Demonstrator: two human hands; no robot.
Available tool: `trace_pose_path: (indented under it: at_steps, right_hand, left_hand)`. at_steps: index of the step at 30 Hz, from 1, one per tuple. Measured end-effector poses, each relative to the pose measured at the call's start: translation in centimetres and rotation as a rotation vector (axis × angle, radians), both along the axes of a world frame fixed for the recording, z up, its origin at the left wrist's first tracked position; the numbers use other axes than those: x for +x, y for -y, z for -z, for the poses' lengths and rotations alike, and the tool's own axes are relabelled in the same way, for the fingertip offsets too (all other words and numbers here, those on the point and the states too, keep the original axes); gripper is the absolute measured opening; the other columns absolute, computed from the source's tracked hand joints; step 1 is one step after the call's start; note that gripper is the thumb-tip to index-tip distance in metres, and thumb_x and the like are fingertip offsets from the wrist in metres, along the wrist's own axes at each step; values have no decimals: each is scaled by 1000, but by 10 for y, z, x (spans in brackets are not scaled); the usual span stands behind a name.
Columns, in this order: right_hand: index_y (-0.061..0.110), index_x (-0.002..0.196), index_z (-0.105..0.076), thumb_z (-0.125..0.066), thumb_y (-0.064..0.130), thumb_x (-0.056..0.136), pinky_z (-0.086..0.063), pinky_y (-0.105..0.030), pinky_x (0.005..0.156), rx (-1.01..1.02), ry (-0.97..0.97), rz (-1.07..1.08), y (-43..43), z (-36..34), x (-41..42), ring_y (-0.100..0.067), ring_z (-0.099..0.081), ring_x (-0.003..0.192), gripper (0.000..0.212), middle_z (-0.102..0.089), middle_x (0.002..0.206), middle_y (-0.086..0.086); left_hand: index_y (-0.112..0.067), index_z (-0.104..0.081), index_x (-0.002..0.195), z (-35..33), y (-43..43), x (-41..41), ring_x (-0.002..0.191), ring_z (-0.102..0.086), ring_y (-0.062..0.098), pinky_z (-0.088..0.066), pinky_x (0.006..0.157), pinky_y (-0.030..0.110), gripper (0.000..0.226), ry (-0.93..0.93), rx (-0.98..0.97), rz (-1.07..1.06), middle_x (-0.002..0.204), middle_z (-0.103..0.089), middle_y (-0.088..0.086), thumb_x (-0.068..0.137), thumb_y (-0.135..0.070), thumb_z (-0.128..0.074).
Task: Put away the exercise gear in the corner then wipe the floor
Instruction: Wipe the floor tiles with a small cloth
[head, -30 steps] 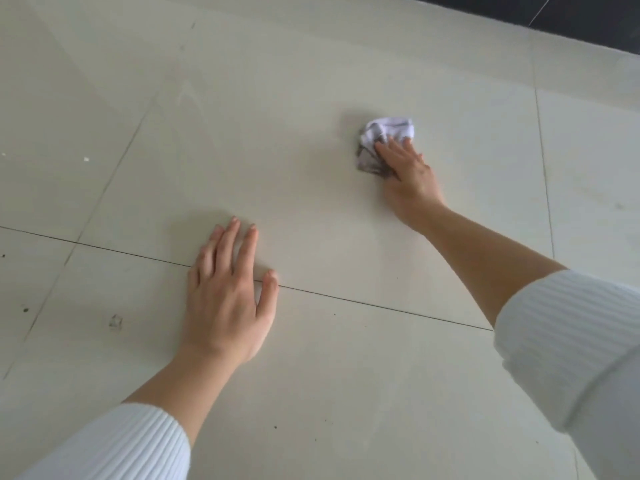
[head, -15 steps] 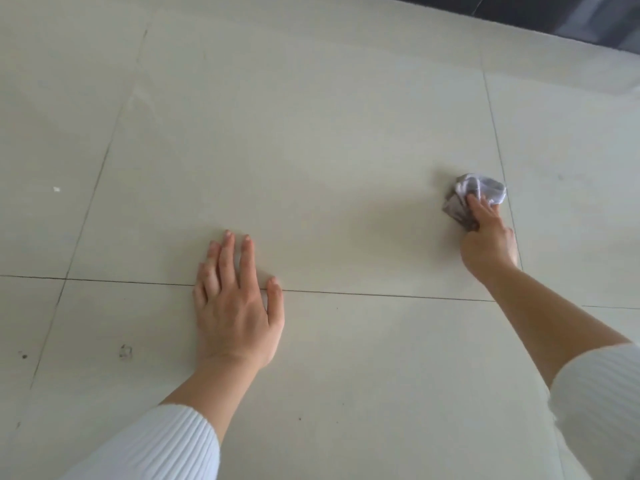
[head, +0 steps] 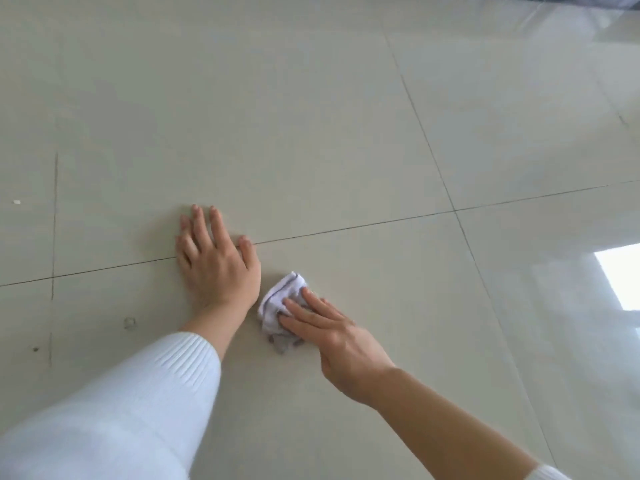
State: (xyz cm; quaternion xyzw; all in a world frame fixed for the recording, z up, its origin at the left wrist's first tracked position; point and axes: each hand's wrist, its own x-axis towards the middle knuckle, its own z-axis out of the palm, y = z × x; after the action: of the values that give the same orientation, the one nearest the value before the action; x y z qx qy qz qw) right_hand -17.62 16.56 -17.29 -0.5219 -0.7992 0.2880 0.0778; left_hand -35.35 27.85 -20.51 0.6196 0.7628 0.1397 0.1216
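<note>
At the far left, the glossy pale-beige tiled floor (head: 311, 133) carries a tiny white speck (head: 16, 201) and a faint ring-shaped smudge (head: 130, 323). A white rib-knit sleeve (head: 138, 410) runs up to the left hand (head: 216, 268), which lies flat, palm down, with straight fingers slightly spread across a thin dark grout line (head: 346, 228); it has stayed planted there. Just right of that hand's wrist, close but apart from it, sits the crumpled white-and-grey soft cloth (head: 277, 299) on the floor. The right hand (head: 341, 344) presses on it with straight fingers laid over its top; the thumb is hidden. Half a second ago the cloth was well out to the right at arm's reach; it has been swept in beside the left hand. At the far right, a bright rectangular window reflection (head: 620, 275) shines on the tile.
</note>
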Motion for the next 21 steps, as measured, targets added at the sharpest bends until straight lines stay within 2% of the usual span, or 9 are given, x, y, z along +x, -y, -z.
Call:
trace_pose_path:
  at_steps: [2,4,6,9,12,15,18,21]
  right_hand:
    - [19,144,-41,-33,-14,70,-19,-32,117,44,37,-116,10,1,14,-14,-17,146,82,-32,153,7]
    - [19,145,-39,-25,-10,69,-21,-33,117,87,88,-111,-1,3,41,-14,-19,145,83,-31,154,7]
    - [20,147,-36,-23,-9,67,-20,-35,118,110,116,37,-25,6,68,-14,-17,146,86,-27,155,9]
    - [22,149,-30,-34,-21,65,-16,-36,120,70,136,274,-67,5,91,-10,-8,146,95,-16,154,16]
    - [26,151,-23,-37,-19,71,-14,-29,119,35,177,349,-107,5,93,-8,-1,147,93,-11,157,18]
    - [27,153,-16,-34,-15,76,-16,-35,119,-1,228,356,-141,4,87,-12,3,148,89,-4,160,14]
    - [25,153,-17,-31,-12,80,-16,-35,118,14,248,367,-154,0,76,-18,0,148,82,-5,161,9]
    - [27,150,-26,-32,-13,80,-18,-37,118,22,141,312,-130,-3,61,-17,-5,147,81,-13,159,10]
  left_hand:
    - [-7,-35,144,0,1,0,141,-22,37,-20,113,50,59,7,2,-6,154,-29,16,92,-33,-41]
    - [-6,-36,143,2,0,2,140,-23,37,-19,112,50,57,0,25,-10,153,-29,16,92,-30,-45]
    - [-6,-36,143,6,0,1,140,-24,38,-19,112,49,58,-23,45,-25,153,-30,17,91,-31,-43]
    - [-7,-35,144,7,0,0,140,-23,37,-19,113,50,60,-43,47,-15,154,-28,16,90,-32,-38]
    - [-8,-33,146,6,0,-2,142,-19,35,-15,114,49,64,-40,32,-25,156,-24,14,89,-36,-36]
    - [-11,-20,151,3,-1,-6,146,-6,32,-5,117,45,66,-46,-44,58,160,-8,12,94,-37,-43]
    - [-13,-12,152,-1,-2,-25,147,4,28,1,118,39,68,-12,-123,173,161,3,11,97,-34,-45]
    - [-6,-22,150,3,17,-35,147,-9,31,-7,118,39,61,-42,-69,246,159,-10,17,97,-34,-30]
